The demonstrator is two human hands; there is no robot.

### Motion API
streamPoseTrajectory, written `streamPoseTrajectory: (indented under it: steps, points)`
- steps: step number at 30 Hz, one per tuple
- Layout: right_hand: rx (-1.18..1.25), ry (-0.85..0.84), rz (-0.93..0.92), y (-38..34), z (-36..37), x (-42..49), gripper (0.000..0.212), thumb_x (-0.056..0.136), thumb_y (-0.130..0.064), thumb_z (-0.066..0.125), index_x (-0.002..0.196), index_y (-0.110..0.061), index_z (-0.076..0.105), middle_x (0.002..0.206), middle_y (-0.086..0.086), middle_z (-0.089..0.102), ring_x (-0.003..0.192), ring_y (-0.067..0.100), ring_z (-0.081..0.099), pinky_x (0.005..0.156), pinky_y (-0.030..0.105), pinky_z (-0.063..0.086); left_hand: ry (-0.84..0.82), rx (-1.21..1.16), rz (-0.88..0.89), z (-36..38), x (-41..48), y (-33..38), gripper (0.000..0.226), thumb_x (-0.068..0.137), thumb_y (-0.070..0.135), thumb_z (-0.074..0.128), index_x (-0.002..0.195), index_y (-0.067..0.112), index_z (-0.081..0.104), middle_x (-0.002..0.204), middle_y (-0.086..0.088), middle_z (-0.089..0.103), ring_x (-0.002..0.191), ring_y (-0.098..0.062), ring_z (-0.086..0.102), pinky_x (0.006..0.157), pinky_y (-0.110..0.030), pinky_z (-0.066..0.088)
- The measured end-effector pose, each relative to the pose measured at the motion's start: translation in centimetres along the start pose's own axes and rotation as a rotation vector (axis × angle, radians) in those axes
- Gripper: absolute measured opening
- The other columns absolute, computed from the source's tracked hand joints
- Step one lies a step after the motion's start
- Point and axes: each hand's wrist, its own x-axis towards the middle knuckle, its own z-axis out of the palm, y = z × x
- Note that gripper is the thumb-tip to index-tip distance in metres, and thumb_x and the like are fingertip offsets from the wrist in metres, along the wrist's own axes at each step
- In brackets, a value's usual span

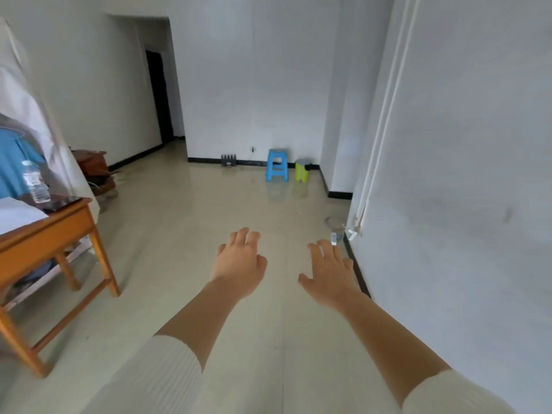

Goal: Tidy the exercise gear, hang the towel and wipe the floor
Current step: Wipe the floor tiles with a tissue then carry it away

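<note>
Both empty hands (242, 264) over floor (185, 234); table (50, 231) left.

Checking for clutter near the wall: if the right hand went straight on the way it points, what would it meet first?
Probably the clear container on the floor by the wall, just past the right hand; depth is unclear.

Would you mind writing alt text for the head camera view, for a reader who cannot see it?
Two empty hands, left hand and right hand, reach forward with fingers spread over a pale tiled floor in a bare white room. A wooden table with a water bottle stands at left; a blue stool and a yellow-green bin sit by the far wall.
</note>
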Motion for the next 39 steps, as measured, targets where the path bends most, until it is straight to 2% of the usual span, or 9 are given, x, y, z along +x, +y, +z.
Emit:
streamPoseTrajectory:
  steps: [8,12,21,26,33,39]
  points:
    - [0.035,-0.018,-0.012,-4.5,4.5,27.6,0.069,0.091,-0.042,0.049,0.148,-0.02,0.018,0.155,0.002,0.013,0.142,0.023,0.015,0.111,0.045,0.022,-0.006,0.127,0.029,3.6,23.8,-12.3,0.051,0.092,0.026,0.04,0.141,0.018,0.03,0.151,-0.004,0.026,0.14,-0.021,0.021,0.109,-0.037,0.025]
    - [0.018,-0.017,-0.015,-5.0,5.9,40.4,0.07,0.09,-0.043,0.048,0.149,-0.02,0.016,0.156,0.001,0.013,0.142,0.023,0.015,0.111,0.045,0.023,-0.015,0.109,-0.003,5.6,35.5,-16.3,0.052,0.093,0.029,0.039,0.143,0.019,0.026,0.154,-0.004,0.022,0.142,-0.02,0.017,0.112,-0.038,0.024]
    - [-0.025,0.014,-0.011,-2.2,10.8,70.0,0.075,0.091,-0.045,0.048,0.151,-0.02,0.01,0.158,0.004,0.01,0.144,0.025,0.012,0.113,0.047,0.021,-0.011,0.127,-0.026,15.2,63.0,-23.5,0.058,0.094,0.034,0.039,0.147,0.02,0.019,0.158,-0.008,0.009,0.146,-0.025,0.007,0.116,-0.043,0.021]
    - [-0.002,0.002,-0.02,0.4,12.0,88.3,0.078,0.092,-0.045,0.048,0.152,-0.02,0.005,0.16,0.004,0.004,0.146,0.025,0.006,0.116,0.047,0.017,-0.074,0.171,-0.059,20.0,80.6,-26.0,0.062,0.094,0.035,0.039,0.149,0.021,0.013,0.16,-0.008,-0.001,0.147,-0.027,-0.002,0.118,-0.045,0.014]
    - [-0.037,0.012,-0.039,3.1,14.0,110.2,0.077,0.092,-0.047,0.046,0.152,-0.019,0.006,0.159,0.004,0.007,0.146,0.025,0.007,0.116,0.048,0.016,0.027,0.15,-0.083,23.7,101.6,-30.3,0.062,0.093,0.04,0.04,0.147,0.022,0.016,0.159,-0.008,0.007,0.146,-0.025,0.005,0.117,-0.043,0.018]
    - [-0.107,0.006,-0.049,4.8,18.6,130.3,0.073,0.091,-0.05,0.046,0.15,-0.017,0.016,0.157,0.005,0.013,0.142,0.026,0.016,0.112,0.048,0.021,0.037,0.222,-0.064,29.5,120.6,-36.4,0.062,0.094,0.045,0.039,0.147,0.021,0.019,0.158,-0.009,0.012,0.145,-0.026,0.011,0.116,-0.044,0.02]
